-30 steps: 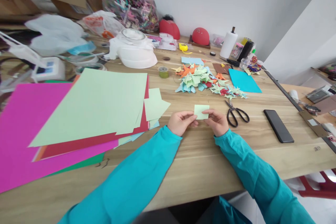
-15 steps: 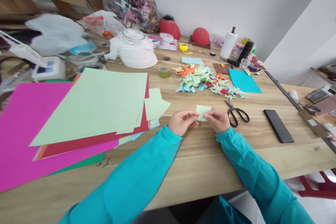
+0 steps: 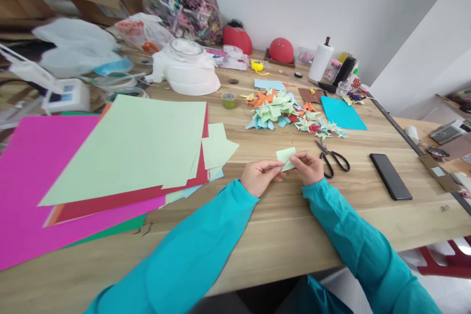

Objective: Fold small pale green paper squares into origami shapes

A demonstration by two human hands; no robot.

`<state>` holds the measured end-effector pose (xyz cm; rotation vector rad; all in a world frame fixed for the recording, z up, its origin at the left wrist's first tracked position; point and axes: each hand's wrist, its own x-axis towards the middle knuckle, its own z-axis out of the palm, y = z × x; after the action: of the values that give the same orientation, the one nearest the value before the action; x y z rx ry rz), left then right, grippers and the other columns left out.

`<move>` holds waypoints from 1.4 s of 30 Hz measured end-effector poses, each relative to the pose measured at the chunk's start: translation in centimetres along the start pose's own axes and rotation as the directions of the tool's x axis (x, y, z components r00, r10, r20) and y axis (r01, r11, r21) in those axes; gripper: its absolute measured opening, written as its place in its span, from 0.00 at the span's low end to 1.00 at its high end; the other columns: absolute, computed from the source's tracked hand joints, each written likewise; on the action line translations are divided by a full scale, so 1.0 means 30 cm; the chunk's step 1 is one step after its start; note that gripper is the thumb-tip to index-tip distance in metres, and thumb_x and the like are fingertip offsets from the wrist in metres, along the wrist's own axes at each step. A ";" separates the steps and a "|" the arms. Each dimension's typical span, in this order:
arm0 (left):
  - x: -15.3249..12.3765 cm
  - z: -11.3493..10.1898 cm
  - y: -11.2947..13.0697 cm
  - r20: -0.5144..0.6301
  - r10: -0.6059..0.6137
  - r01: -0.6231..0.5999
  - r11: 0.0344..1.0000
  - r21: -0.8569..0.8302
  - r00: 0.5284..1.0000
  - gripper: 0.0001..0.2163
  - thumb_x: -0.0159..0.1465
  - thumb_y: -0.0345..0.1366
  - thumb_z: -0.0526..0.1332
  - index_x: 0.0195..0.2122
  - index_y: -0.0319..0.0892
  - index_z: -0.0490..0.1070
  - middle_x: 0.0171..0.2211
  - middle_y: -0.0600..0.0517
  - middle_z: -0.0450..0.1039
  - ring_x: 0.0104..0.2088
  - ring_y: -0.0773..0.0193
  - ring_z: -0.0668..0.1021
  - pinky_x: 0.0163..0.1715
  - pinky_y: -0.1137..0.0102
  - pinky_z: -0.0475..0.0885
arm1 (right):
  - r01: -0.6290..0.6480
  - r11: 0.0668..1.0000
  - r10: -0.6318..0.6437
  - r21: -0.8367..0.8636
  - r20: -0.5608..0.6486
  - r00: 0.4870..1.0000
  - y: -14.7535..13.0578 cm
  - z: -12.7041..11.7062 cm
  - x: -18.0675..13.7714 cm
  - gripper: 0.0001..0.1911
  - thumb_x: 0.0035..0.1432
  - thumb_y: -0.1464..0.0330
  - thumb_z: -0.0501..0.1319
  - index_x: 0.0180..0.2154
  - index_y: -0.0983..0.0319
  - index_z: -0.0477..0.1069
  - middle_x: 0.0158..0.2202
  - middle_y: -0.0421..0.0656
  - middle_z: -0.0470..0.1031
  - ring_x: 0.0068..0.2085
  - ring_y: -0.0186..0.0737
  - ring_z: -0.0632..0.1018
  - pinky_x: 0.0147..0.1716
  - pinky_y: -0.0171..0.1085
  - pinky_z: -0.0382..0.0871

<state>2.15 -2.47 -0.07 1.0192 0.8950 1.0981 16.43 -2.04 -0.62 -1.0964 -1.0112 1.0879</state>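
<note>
Head view, paper: light-green paper square [image 3: 284, 154] above bench [image 3: 279, 240], left of scissors [image 3: 335, 159]
Left hand [image 3: 262, 177]: pinching its near-left edge
Right hand [image 3: 309, 167]: pinching right side
Change: flat a second ago, near flap now showing; folding looks underway

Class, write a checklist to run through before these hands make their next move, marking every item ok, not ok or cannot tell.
1. Left hand gripping the small green paper: ok, fingers at its lower left.
2. Right hand gripping the paper: ok, pinching its right side.
3. Paper fully flat: not ok, a folded flap shows near its lower edge.
4. Fold edges lined up: cannot tell, fingers cover part of them.
5. Scissors set down: ok, lying on the table beside the right hand.
6. Phone away from both hands: ok, farther right.
</note>
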 end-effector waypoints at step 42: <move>-0.004 0.010 -0.002 0.032 -0.063 0.064 0.998 -0.027 0.998 0.15 0.39 0.36 0.69 0.22 0.36 0.64 0.16 0.52 0.73 0.20 0.62 0.77 0.21 0.71 0.74 | 0.114 0.993 -0.115 -0.027 -0.008 0.993 0.019 -0.012 0.003 0.22 0.40 0.68 0.66 0.39 0.61 0.63 0.20 0.34 0.70 0.21 0.29 0.71 0.22 0.31 0.65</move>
<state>2.43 -2.64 -0.03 0.9762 0.8787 1.0362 16.71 -1.95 -1.22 -1.0508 -1.0703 0.9786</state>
